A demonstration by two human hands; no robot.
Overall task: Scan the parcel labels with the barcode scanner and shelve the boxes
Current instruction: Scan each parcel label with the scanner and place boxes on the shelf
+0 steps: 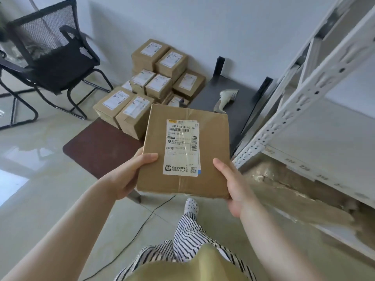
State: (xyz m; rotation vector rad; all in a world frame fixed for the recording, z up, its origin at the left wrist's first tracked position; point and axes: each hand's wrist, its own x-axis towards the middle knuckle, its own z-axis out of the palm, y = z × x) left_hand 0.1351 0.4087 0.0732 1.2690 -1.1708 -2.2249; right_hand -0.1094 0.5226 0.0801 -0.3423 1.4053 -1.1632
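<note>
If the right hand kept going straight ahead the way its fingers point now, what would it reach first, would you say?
The right hand grips the box and points up-left across it. Past the box, the barcode scanner on the dark table seems first, though depth is unclear.

A person seen from above, looking down their own front. Both forearms are bare, with no sleeves, watch or rings in sight on the left hand (123, 175) or the right hand (233, 185). A pale yellow top (194, 266) covers the torso at the bottom edge. Below it hang loose trousers (188, 238) in narrow black and white stripes. One foot shows past the trouser hem, in a white sock (191, 205) scattered with small dark dots.
</note>
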